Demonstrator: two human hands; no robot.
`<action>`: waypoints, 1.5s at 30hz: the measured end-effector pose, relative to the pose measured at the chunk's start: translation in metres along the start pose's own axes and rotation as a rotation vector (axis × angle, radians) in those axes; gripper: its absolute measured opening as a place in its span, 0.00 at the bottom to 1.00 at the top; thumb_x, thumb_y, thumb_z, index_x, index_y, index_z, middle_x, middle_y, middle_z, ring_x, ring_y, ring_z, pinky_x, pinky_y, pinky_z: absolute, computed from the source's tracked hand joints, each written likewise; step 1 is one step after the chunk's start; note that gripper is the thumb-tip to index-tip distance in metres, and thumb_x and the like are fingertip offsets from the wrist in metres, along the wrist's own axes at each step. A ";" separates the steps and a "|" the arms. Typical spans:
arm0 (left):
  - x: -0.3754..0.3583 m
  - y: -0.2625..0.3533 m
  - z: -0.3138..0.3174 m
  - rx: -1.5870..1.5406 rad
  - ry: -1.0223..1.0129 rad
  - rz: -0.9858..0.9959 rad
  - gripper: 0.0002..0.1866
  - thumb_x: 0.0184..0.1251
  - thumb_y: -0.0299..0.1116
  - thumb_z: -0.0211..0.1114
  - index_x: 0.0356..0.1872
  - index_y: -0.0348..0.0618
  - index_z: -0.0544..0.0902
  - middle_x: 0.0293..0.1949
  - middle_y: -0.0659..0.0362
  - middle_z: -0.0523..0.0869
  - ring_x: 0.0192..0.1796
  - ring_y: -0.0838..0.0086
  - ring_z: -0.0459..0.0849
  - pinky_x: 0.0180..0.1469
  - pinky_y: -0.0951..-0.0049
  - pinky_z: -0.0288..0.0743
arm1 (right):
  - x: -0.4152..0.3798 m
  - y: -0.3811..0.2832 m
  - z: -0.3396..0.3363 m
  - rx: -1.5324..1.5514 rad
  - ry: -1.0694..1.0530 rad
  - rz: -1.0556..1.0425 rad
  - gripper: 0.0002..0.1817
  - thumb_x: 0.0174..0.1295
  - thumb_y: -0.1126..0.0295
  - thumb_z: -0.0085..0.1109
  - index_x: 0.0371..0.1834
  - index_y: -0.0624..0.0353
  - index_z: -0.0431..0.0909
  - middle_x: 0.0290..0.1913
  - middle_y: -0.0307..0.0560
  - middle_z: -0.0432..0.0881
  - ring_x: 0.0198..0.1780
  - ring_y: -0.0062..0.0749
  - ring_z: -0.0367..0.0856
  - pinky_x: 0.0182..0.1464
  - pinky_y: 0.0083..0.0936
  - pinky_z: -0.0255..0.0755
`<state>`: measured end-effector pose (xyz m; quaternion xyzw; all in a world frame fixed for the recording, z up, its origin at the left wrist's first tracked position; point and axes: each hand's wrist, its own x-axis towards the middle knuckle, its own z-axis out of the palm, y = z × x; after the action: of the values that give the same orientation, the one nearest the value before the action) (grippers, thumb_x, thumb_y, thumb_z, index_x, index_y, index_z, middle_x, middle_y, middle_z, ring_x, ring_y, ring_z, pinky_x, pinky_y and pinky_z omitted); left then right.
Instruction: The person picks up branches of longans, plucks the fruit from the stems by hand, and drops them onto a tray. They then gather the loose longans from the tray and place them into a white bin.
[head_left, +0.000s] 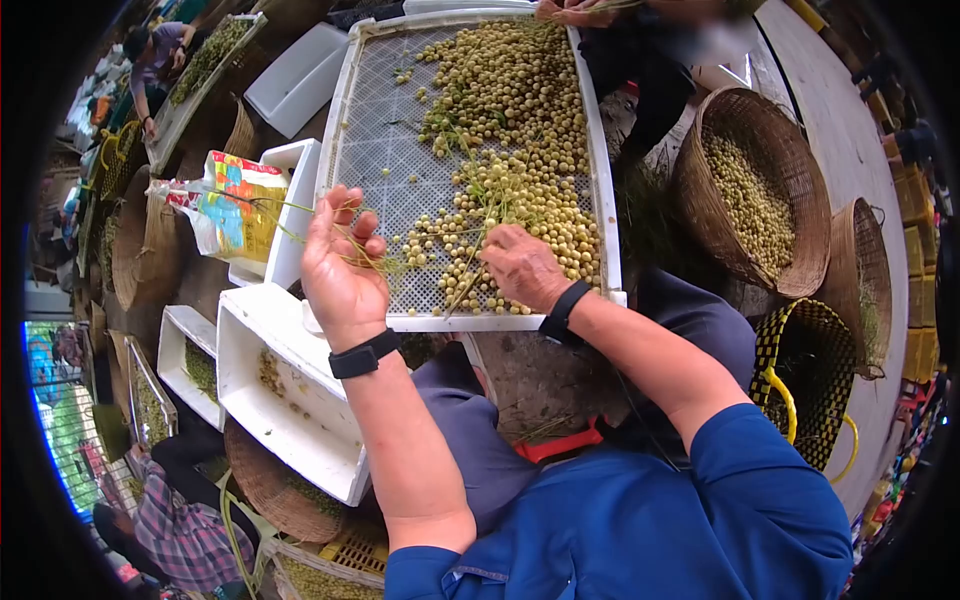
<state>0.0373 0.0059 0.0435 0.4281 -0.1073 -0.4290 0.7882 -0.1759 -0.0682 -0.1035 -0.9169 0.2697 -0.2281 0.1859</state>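
A white-rimmed mesh tray (348, 120) holds many small round yellow-brown fruits (520, 85), heaped mostly on its right side. My left hand (345, 262) is at the tray's left edge, palm up, its fingers curled around thin green stems (385, 264). Over the near part of the heap is my right hand (525, 268), back upward and fingers bent together among the fruits. Its fingertips are partly hidden, so what they pinch cannot be made out. A tangle of green stalks (495, 195) lies on the fruits just beyond it.
White foam boxes (300, 385) and a printed plastic bag (245, 210) stand left of the tray. On the right are a wicker basket (815, 190) of fruits and a black-yellow woven basket (815, 400). Another person's hands (580, 12) are at the tray's far edge.
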 end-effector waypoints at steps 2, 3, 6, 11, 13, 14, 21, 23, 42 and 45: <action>0.002 0.004 -0.006 -0.023 0.017 0.020 0.14 0.78 0.41 0.58 0.53 0.42 0.80 0.45 0.59 0.83 0.36 0.77 0.79 0.29 0.80 0.69 | -0.002 0.006 -0.013 0.096 0.043 -0.033 0.09 0.56 0.78 0.60 0.40 0.59 0.80 0.46 0.51 0.80 0.48 0.49 0.81 0.46 0.40 0.78; 0.003 0.005 -0.007 -0.039 0.019 0.042 0.14 0.78 0.41 0.59 0.53 0.42 0.81 0.45 0.60 0.83 0.35 0.78 0.78 0.29 0.79 0.69 | -0.004 0.009 -0.019 0.093 0.041 -0.039 0.09 0.56 0.78 0.60 0.40 0.59 0.80 0.46 0.51 0.80 0.48 0.49 0.81 0.46 0.40 0.78; 0.004 0.002 -0.001 -0.032 0.002 0.028 0.14 0.76 0.40 0.60 0.51 0.42 0.81 0.44 0.60 0.84 0.34 0.78 0.78 0.30 0.79 0.68 | -0.011 0.012 -0.037 0.193 -0.210 0.056 0.25 0.57 0.77 0.56 0.61 0.59 0.74 0.47 0.56 0.82 0.48 0.55 0.83 0.48 0.43 0.78; 0.002 -0.003 0.003 -0.024 -0.041 -0.031 0.13 0.76 0.40 0.60 0.50 0.41 0.82 0.43 0.60 0.85 0.35 0.77 0.78 0.31 0.79 0.69 | 0.011 0.000 -0.031 0.192 -0.051 0.270 0.18 0.63 0.70 0.55 0.56 0.57 0.78 0.40 0.57 0.84 0.40 0.57 0.84 0.44 0.45 0.79; -0.001 0.000 0.008 -0.009 -0.037 -0.014 0.13 0.77 0.40 0.58 0.50 0.42 0.82 0.43 0.60 0.85 0.35 0.79 0.76 0.30 0.79 0.68 | 0.016 0.010 -0.014 -0.076 -0.259 0.165 0.08 0.62 0.69 0.56 0.41 0.58 0.81 0.39 0.54 0.84 0.39 0.54 0.84 0.41 0.45 0.78; 0.000 0.000 0.006 -0.001 -0.028 -0.013 0.13 0.77 0.40 0.58 0.50 0.42 0.82 0.44 0.60 0.85 0.35 0.79 0.76 0.30 0.79 0.68 | 0.015 0.014 -0.003 -0.088 -0.200 0.120 0.06 0.62 0.68 0.56 0.30 0.58 0.78 0.36 0.51 0.83 0.36 0.51 0.84 0.38 0.45 0.78; 0.001 0.001 0.003 -0.053 0.007 -0.010 0.13 0.78 0.40 0.58 0.49 0.42 0.81 0.42 0.61 0.85 0.34 0.80 0.77 0.30 0.79 0.69 | 0.006 0.022 -0.029 0.031 0.003 0.178 0.04 0.62 0.69 0.60 0.31 0.57 0.79 0.37 0.49 0.82 0.36 0.49 0.84 0.38 0.45 0.77; 0.005 -0.003 0.003 -0.021 -0.041 -0.012 0.12 0.77 0.40 0.58 0.47 0.43 0.82 0.42 0.61 0.85 0.34 0.80 0.79 0.30 0.78 0.72 | 0.009 0.011 -0.032 0.002 0.012 0.131 0.03 0.61 0.70 0.60 0.35 0.56 0.80 0.40 0.50 0.82 0.41 0.50 0.84 0.42 0.45 0.78; 0.014 -0.018 -0.013 -0.128 0.014 0.014 0.10 0.79 0.36 0.59 0.48 0.41 0.81 0.37 0.60 0.82 0.35 0.73 0.83 0.35 0.71 0.79 | 0.031 -0.015 -0.139 0.473 0.531 0.293 0.04 0.70 0.75 0.54 0.38 0.64 0.74 0.27 0.48 0.78 0.28 0.34 0.79 0.33 0.30 0.74; 0.003 -0.010 0.004 -0.050 0.041 -0.001 0.12 0.77 0.37 0.61 0.51 0.40 0.82 0.32 0.65 0.79 0.28 0.79 0.77 0.30 0.78 0.73 | 0.031 -0.002 -0.147 1.046 0.651 0.479 0.09 0.75 0.68 0.55 0.43 0.65 0.79 0.33 0.42 0.86 0.32 0.20 0.85 0.33 0.20 0.81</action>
<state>0.0317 -0.0013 0.0377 0.4168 -0.0801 -0.4230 0.8006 -0.2275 -0.1166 0.0291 -0.5045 0.3623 -0.5469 0.5613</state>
